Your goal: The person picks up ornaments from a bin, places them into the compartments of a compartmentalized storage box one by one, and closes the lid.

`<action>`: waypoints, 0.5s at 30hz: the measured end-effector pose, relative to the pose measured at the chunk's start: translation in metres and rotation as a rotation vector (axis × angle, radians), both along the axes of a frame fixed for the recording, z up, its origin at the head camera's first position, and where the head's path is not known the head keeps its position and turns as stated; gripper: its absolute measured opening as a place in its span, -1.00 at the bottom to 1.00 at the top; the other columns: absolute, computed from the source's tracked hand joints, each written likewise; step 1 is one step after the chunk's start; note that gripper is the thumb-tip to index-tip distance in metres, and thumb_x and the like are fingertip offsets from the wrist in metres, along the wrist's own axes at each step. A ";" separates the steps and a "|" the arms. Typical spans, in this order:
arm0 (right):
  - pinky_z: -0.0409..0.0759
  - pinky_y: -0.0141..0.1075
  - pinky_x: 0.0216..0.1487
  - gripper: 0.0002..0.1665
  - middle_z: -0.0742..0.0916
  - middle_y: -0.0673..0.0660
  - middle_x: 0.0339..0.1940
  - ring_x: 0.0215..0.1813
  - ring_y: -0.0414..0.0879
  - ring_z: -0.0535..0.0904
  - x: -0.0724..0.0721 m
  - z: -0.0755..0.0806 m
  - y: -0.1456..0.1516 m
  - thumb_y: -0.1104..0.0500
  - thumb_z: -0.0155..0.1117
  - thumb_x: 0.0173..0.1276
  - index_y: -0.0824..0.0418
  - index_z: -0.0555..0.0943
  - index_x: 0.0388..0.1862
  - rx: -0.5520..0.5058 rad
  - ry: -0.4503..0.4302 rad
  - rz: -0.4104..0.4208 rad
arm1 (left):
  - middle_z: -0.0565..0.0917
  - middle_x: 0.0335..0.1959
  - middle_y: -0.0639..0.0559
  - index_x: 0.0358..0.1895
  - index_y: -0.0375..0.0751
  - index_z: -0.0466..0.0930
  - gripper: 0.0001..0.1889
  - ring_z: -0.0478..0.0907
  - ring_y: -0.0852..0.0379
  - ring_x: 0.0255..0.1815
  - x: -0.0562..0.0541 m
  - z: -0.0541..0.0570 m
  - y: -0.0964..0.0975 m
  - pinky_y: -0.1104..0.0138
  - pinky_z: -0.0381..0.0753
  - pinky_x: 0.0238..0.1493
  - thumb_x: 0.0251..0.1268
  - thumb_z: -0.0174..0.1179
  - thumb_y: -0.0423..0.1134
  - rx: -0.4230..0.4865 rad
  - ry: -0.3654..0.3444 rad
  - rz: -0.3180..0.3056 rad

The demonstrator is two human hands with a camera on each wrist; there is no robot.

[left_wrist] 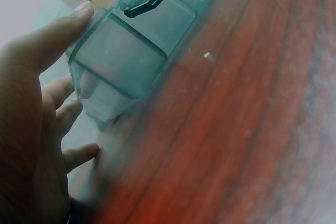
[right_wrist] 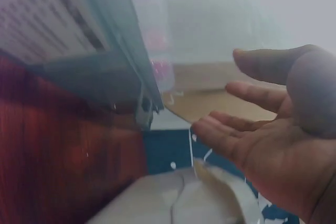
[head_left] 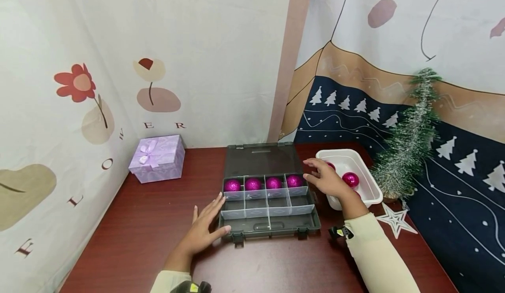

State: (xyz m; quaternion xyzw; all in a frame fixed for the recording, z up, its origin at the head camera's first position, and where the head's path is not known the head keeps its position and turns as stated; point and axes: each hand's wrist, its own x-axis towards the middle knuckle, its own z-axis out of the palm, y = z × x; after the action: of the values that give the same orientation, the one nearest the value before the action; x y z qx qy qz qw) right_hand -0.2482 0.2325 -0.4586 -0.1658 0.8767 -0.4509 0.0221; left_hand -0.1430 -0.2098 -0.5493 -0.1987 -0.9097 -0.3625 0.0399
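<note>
Left hand (head_left: pixel 202 232), fingers spread, touches the divided box (head_left: pixel 245 226) at its eight o'clock; four glittery balls (head_left: pixel 253 184) fill its twelve o'clock row. At two o'clock the right hand (head_left: pixel 326 180) hovers, fingers parted, near a white tub (head_left: pixel 366 191) of shiny balls (head_left: pixel 350 179).

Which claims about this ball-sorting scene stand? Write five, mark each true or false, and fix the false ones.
1. Four magenta balls sit in the rear row of the box. True.
2. The right hand grips a ball. False: the right hand holds nothing.
3. The left hand touches the box. True.
4. The lid is closed. False: the lid is open, behind the compartments.
5. The white tub is empty. False: shiny balls lie in the tub.
</note>
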 end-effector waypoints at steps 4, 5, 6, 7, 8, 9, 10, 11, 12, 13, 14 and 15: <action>0.40 0.40 0.61 -0.48 0.56 0.51 0.50 0.54 0.49 0.46 0.002 0.001 0.011 0.29 0.27 0.65 0.44 0.50 0.50 -0.088 0.046 -0.053 | 0.21 0.81 -0.08 0.76 0.00 0.23 -0.04 0.26 -0.48 0.71 0.000 0.000 0.000 -0.71 -0.42 0.51 0.36 0.43 0.16 0.000 0.002 0.000; 0.40 0.41 0.61 -0.49 0.56 0.51 0.49 0.54 0.47 0.47 0.002 0.001 0.014 0.29 0.26 0.66 0.43 0.51 0.49 -0.099 0.053 -0.068 | 0.21 0.81 -0.08 0.76 0.00 0.23 -0.04 0.26 -0.48 0.71 0.000 0.000 0.000 -0.71 -0.42 0.51 0.36 0.43 0.16 0.001 0.002 0.000; 0.41 0.40 0.60 -0.50 0.57 0.50 0.49 0.53 0.46 0.48 0.003 0.000 0.017 0.28 0.26 0.67 0.42 0.52 0.49 -0.105 0.057 -0.086 | 0.21 0.81 -0.08 0.76 0.00 0.23 -0.03 0.27 -0.48 0.71 0.000 0.000 -0.001 -0.72 -0.42 0.51 0.36 0.43 0.16 0.000 0.003 -0.001; 0.43 0.37 0.59 -0.50 0.58 0.50 0.48 0.52 0.45 0.49 0.003 0.000 0.019 0.28 0.26 0.67 0.41 0.52 0.49 -0.109 0.063 -0.101 | 0.21 0.81 -0.08 0.76 0.00 0.23 -0.04 0.27 -0.47 0.71 0.000 0.000 -0.001 -0.72 -0.42 0.51 0.36 0.43 0.16 0.000 0.004 -0.001; 0.49 0.31 0.57 -0.51 0.59 0.49 0.46 0.50 0.43 0.51 0.003 0.000 0.021 0.28 0.26 0.66 0.41 0.54 0.48 -0.113 0.069 -0.119 | 0.21 0.81 -0.08 0.76 -0.01 0.23 -0.03 0.27 -0.47 0.71 0.000 0.000 -0.001 -0.72 -0.42 0.50 0.36 0.42 0.16 0.000 0.004 -0.002; 0.57 0.18 0.55 -0.52 0.61 0.49 0.44 0.48 0.42 0.53 0.003 0.000 0.024 0.29 0.26 0.66 0.42 0.55 0.46 -0.118 0.075 -0.136 | 0.21 0.81 -0.09 0.76 -0.01 0.23 -0.03 0.27 -0.47 0.71 0.000 0.000 -0.001 -0.72 -0.42 0.50 0.36 0.42 0.16 -0.001 0.004 -0.003; 0.62 0.00 0.53 -0.53 0.63 0.47 0.43 0.46 0.37 0.56 0.002 -0.001 0.026 0.30 0.26 0.66 0.42 0.56 0.45 -0.125 0.080 -0.154 | 0.21 0.81 -0.09 0.76 -0.02 0.23 -0.03 0.26 -0.48 0.71 0.000 0.000 -0.001 -0.72 -0.42 0.50 0.36 0.42 0.16 -0.001 0.004 -0.004; 0.65 -0.19 0.48 -0.54 0.64 0.47 0.41 0.43 0.33 0.58 0.002 -0.001 0.029 0.31 0.26 0.65 0.43 0.57 0.44 -0.138 0.087 -0.169 | 0.21 0.81 -0.09 0.76 -0.02 0.23 -0.03 0.26 -0.48 0.71 0.000 0.000 -0.001 -0.72 -0.42 0.50 0.36 0.42 0.16 -0.001 0.004 -0.004; 0.64 -0.37 0.42 -0.55 0.65 0.47 0.39 0.41 0.29 0.59 0.001 -0.002 0.031 0.33 0.26 0.65 0.45 0.58 0.43 -0.158 0.093 -0.180 | 0.21 0.81 -0.10 0.76 -0.02 0.23 -0.03 0.26 -0.48 0.71 0.000 0.000 -0.001 -0.72 -0.42 0.50 0.36 0.42 0.16 0.000 0.004 -0.004; 0.61 -0.53 0.35 -0.56 0.65 0.48 0.37 0.39 0.23 0.61 0.000 -0.002 0.034 0.35 0.25 0.64 0.47 0.58 0.41 -0.178 0.098 -0.188 | 0.21 0.81 -0.10 0.76 -0.02 0.23 -0.03 0.26 -0.48 0.71 0.000 0.000 0.000 -0.72 -0.43 0.51 0.36 0.42 0.16 0.001 0.003 -0.004; 0.54 -0.66 0.27 -0.57 0.65 0.48 0.36 0.37 0.15 0.62 -0.002 -0.003 0.037 0.36 0.25 0.64 0.48 0.59 0.40 -0.194 0.100 -0.197 | 0.21 0.81 -0.09 0.76 -0.02 0.23 -0.03 0.26 -0.48 0.71 0.000 0.000 0.000 -0.71 -0.43 0.51 0.36 0.42 0.16 0.001 0.003 -0.002; 0.50 -0.74 0.22 -0.57 0.65 0.48 0.35 0.35 0.06 0.63 -0.003 -0.003 0.039 0.36 0.26 0.64 0.49 0.59 0.39 -0.206 0.101 -0.205 | 0.21 0.81 -0.09 0.76 -0.01 0.23 -0.03 0.25 -0.47 0.71 0.000 0.000 0.000 -0.71 -0.43 0.51 0.36 0.42 0.16 0.000 0.002 -0.001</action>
State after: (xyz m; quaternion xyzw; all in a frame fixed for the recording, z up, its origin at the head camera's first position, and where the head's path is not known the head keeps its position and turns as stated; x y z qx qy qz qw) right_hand -0.2511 0.2715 -0.4620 -0.0992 0.8383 -0.5292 -0.0856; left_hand -0.1433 -0.2101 -0.5489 -0.1996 -0.9094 -0.3625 0.0406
